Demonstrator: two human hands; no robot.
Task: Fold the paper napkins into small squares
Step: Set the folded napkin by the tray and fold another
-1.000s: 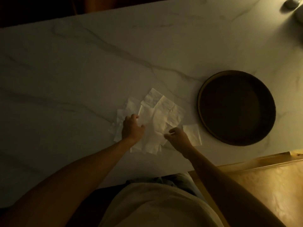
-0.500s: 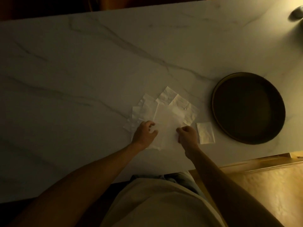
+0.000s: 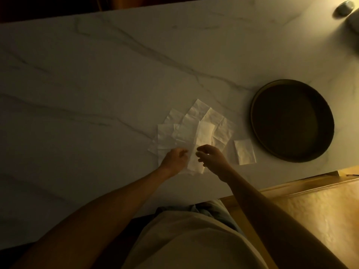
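Several unfolded white paper napkins (image 3: 189, 123) lie fanned in a loose pile near the table's front edge. On top of them a napkin doubled into a narrow strip (image 3: 203, 133) runs toward me. My left hand (image 3: 173, 161) pinches the strip's near left edge. The curled fingers of my right hand (image 3: 212, 159) are over the same near end, close to the left fingertips. One napkin folded into a small square (image 3: 244, 154) lies alone to the right of the pile.
A dark round tray (image 3: 256, 105) sits right of the folded square on the white marble table (image 3: 97, 84). A small rounded grey object (image 3: 344, 7) lies at the far right corner. The table's front edge runs just behind my forearms, with wooden floor (image 3: 320, 210) to the right.
The top napkin was a wider sheet held at its two near corners; it is now doubled into a narrow strip and my hands have come close together.
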